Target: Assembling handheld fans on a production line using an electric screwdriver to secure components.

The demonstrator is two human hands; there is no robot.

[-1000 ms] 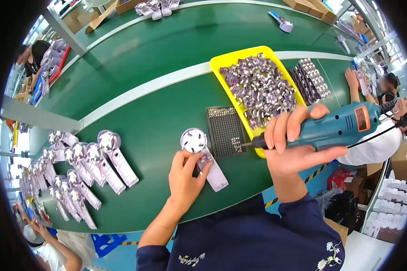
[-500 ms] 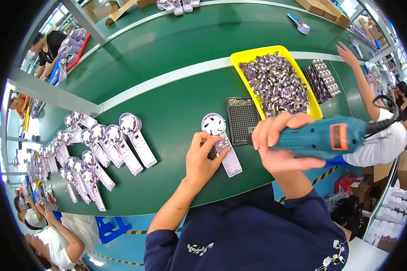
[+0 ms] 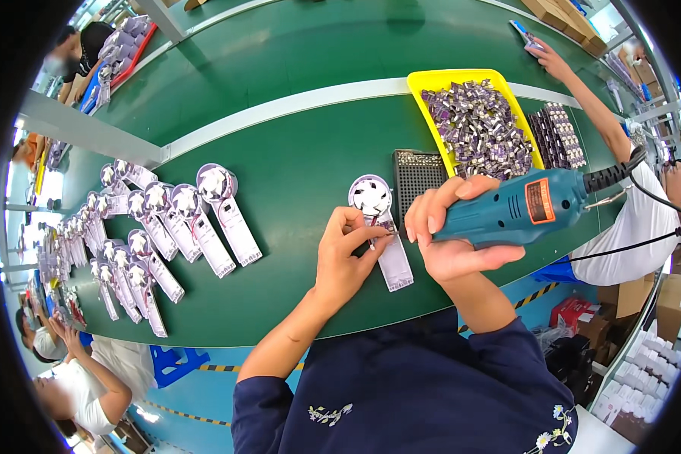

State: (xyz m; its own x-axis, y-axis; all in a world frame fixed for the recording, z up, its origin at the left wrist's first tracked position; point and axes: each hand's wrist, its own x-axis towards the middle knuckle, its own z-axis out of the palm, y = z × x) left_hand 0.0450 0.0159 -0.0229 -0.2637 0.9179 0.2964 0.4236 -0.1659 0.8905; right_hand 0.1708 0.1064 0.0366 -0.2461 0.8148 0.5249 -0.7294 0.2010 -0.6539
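— While the left hand (image 3: 346, 261) pinches the white fan unit (image 3: 382, 231) flat on the green worktop (image 3: 295, 174), the right hand (image 3: 450, 238) grips a blue electric screwdriver (image 3: 518, 208), its tip at the handle, probably so it won't skid.

— Count?

— One driver, one unit here, one yellow tray (image 3: 424, 79) of small parts, one black screw tray (image 3: 416, 174), and over a dozen finished units (image 3: 166, 219) left.

Left hand (image 3: 346, 261) fingers pinched together, right hand (image 3: 452, 236) curled in grip, forearms converging
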